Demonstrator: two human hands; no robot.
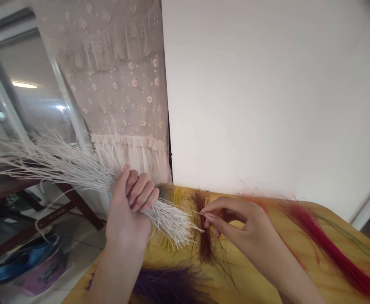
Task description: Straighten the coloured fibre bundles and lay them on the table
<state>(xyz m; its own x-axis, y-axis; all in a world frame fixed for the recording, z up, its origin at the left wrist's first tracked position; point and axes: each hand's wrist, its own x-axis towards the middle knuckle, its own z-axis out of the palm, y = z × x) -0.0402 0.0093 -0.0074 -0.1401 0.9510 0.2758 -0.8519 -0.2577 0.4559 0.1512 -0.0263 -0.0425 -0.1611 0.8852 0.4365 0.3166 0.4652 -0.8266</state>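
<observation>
My left hand (pixel 130 207) is wrapped round a thick bundle of white feathers (pixel 77 169), whose wispy tips fan out to the left and whose cut quill ends (pixel 178 223) stick out to the right. My right hand (pixel 232 219) pinches a single thin white quill at the bundle's end, thumb and forefinger pressed together. Both hands hover over a yellow table (pixel 254 270). A dark brown feather tuft (pixel 203 228) lies just under the right hand's fingers.
Red feathers (pixel 327 249) and orange ones (pixel 260 200) lie on the table's right part, purple feathers (pixel 168 287) at its front. A lace curtain (pixel 118 80) and white wall (pixel 267 93) stand behind. A wooden bench (pixel 61 202) and a round container (pixel 29 261) are at the left.
</observation>
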